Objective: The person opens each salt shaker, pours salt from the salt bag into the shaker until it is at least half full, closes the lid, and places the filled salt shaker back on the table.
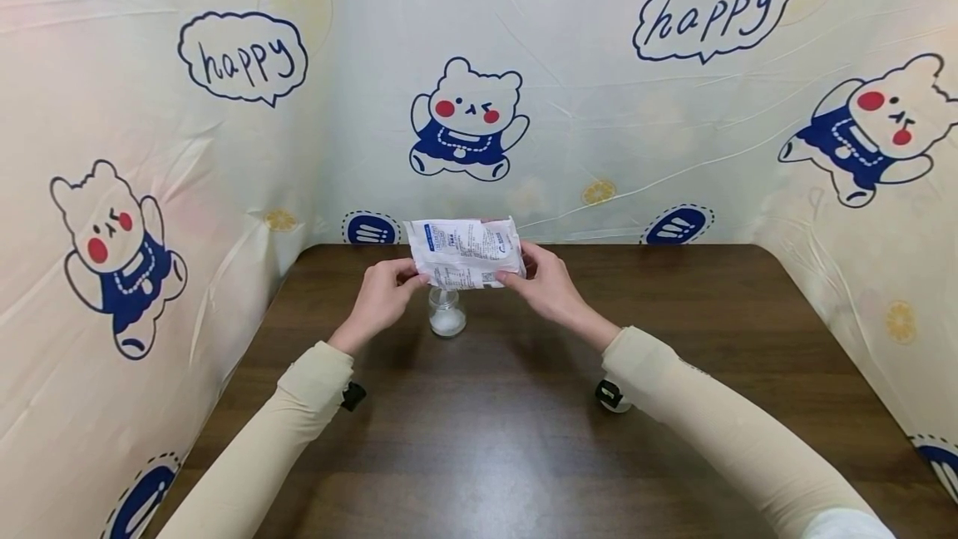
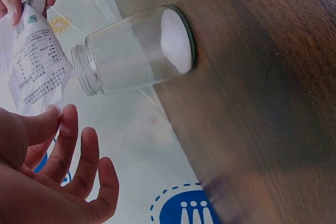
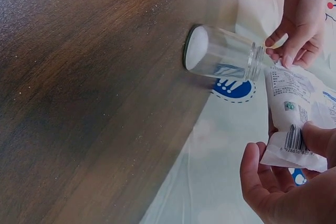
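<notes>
Both hands hold a white printed packet above the table. My left hand pinches its left end between thumb and fingers, the other fingers spread in the left wrist view. At the packet's right end, near the barcode, my right hand grips it with the thumb on top. Just under the packet's left part stands a clear glass jar, lidless and upright. White grains cover the jar's bottom. In the left wrist view, the packet's corner is close to the jar's mouth; whether they touch I cannot tell.
The dark wooden table carries scattered white specks in the right wrist view. A small pale rounded thing sits by the right forearm, mostly hidden behind the wrist camera. Patterned cloth hangs around the table's back and sides.
</notes>
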Motion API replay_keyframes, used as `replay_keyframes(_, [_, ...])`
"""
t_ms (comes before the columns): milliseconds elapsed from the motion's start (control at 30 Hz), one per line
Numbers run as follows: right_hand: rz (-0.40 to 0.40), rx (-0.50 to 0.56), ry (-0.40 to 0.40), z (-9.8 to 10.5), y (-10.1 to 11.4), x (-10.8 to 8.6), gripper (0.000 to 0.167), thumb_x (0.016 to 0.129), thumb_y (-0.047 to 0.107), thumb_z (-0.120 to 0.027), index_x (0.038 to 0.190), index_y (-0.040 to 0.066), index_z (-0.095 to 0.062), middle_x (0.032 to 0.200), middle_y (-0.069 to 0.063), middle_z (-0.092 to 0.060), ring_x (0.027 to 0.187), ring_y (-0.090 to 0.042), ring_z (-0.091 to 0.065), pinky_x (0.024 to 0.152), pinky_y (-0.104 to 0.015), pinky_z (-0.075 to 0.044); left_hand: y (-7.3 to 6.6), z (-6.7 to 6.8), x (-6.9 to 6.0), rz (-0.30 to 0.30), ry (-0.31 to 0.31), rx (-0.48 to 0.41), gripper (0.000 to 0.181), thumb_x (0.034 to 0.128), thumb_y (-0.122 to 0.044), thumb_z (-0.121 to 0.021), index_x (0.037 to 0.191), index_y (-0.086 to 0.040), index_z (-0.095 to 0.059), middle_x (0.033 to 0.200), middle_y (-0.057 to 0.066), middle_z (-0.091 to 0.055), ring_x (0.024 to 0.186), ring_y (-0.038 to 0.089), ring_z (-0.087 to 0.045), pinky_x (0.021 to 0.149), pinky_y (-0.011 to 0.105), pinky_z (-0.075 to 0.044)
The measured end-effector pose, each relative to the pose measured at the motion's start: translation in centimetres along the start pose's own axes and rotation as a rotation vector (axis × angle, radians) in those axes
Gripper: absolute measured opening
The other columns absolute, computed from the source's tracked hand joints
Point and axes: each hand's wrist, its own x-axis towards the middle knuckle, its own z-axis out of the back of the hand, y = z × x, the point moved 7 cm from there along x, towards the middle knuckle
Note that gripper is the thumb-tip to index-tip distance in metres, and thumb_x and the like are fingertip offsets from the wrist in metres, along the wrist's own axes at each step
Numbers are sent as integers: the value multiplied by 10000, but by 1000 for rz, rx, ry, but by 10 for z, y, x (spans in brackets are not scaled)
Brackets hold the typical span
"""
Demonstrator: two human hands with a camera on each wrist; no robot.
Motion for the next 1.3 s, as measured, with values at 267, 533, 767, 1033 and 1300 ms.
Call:
replay_keyframes(267, [3,2,-2,1,0,0,415,966,117,-789,1348,40,-644,1166,-117,-720,871,-255,-635,717,-331,-526,-1,0,1,0,-2,2,133,1014,-42,-706,1124,-4,-769,1003,160,-761,809,293,-615,698,392,-502])
replay_keyframes(533, [16,-26,-13,2,-1,-1,396,960,111,-789,1326,44,-654,1095,-114,-729,834,-239,-646,694,-325,-519,-3,0,2,-9,-20,16,102,1005,-44,-718,1080,-7,-778,946,127,-763,797,256,-630,707,388,-500])
replay_keyframes(767, [7,-20,-10,3,0,-1,404,962,125,-795,1334,52,-656,1105,-106,-730,839,-244,-645,698,-326,-522,-3,0,3,-12,-20,18,110,1009,-50,-716,1089,-4,-775,949,128,-761,800,255,-625,718,388,-499])
replay_keyframes(1033, [12,-23,-12,3,1,0,401,957,109,-796,1328,44,-659,1099,-119,-732,844,-246,-652,705,-327,-523,-3,0,1,-13,-19,11,111,1003,-37,-719,1092,-3,-776,944,118,-761,790,260,-619,706,390,-495])
replay_keyframes(1300, [11,-20,-8,3,2,0,399,958,117,-797,1327,50,-660,1103,-108,-732,847,-247,-651,710,-331,-530,-2,0,1,-3,-18,5,127,1003,-36,-718,1112,-5,-776,962,120,-764,812,303,-633,704,377,-504])
